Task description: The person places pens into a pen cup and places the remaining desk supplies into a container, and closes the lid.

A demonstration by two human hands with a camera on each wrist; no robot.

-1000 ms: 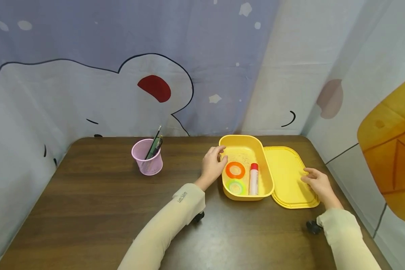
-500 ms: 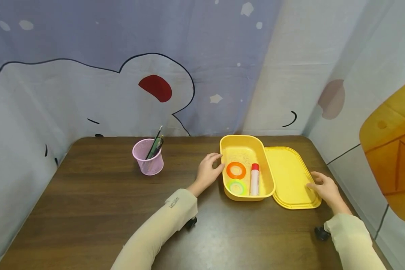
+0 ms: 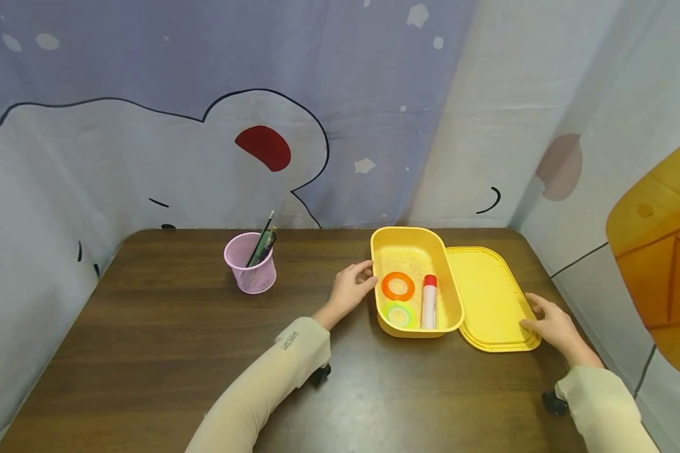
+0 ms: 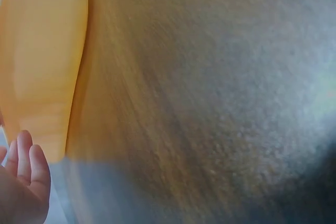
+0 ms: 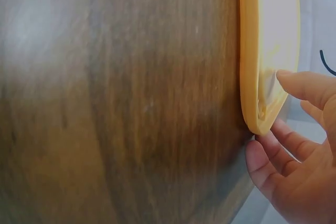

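A yellow plastic box [image 3: 450, 277] stands uncovered at the back right. Inside lie an orange ring [image 3: 398, 286], a lime-green ring [image 3: 399, 314] and a white tube with a red cap [image 3: 429, 302], probably a glue stick. My left hand [image 3: 348, 290] is at the box's left wall, fingertips against its side; the left wrist view shows those fingers fairly straight. Flat on the table, right of the box, lies its yellow lid [image 3: 487, 296]. My right hand [image 3: 555, 324] pinches the lid's right edge, thumb [image 5: 296, 82] on top and fingertips underneath.
A pink mesh pencil cup [image 3: 250, 267] with pencils or pens stands left of the box on the brown wooden table [image 3: 164, 352]. A patterned curtain [image 3: 374, 113] hangs behind the table's back edge and down its right side.
My left hand has drawn back from over the box's rim to its outer left side. The right hand has moved right and toward me, from above the lid to its edge.
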